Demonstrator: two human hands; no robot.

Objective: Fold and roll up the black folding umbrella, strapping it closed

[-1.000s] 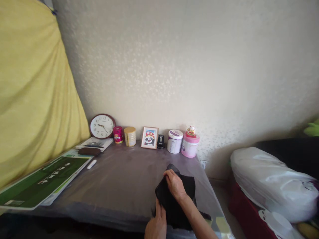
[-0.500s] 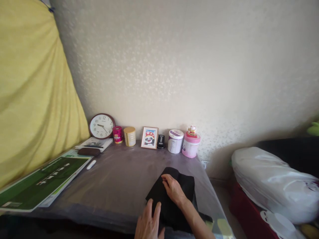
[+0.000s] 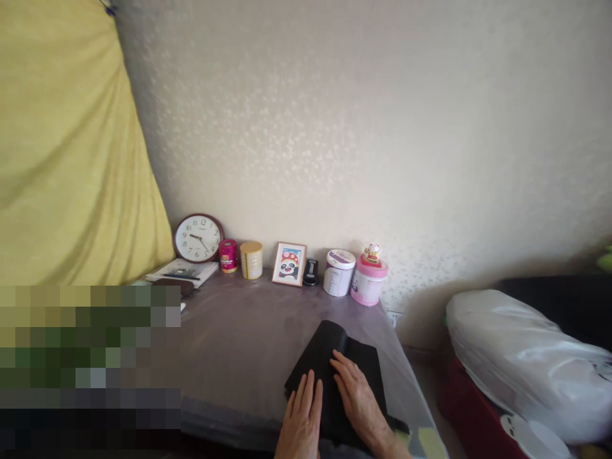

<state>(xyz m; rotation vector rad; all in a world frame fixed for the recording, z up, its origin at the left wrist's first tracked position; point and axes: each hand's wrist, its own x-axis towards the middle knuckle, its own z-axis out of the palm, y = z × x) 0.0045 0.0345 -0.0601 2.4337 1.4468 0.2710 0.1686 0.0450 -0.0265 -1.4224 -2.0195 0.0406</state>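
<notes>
A black, folded piece of what looks like cloth [image 3: 315,350] lies near the front right of the table. Its back edge bulges up in a soft roll, and a narrow strip of it sticks out at the lower right. My left hand [image 3: 302,408] rests on its left part, fingers stretched out and pointing away from me. On its middle lies my right hand [image 3: 356,395], fingers extended toward the upper left. Neither hand grips anything. The hands and forearms cover the black piece's front part.
Along the wall stand a clock [image 3: 198,238], a magenta tin [image 3: 228,256], a yellow-lidded can [image 3: 251,261], a framed panda picture [image 3: 289,264], a white tub [image 3: 339,274] and a pink tub [image 3: 370,284] topped by a figurine. A white plastic bag [image 3: 521,357] sits right. The lower left is pixelated.
My left hand has moved forward and flattened onto the black piece. My right hand has shifted right and slightly back, its bent fingers now extended. The view has turned slightly.
</notes>
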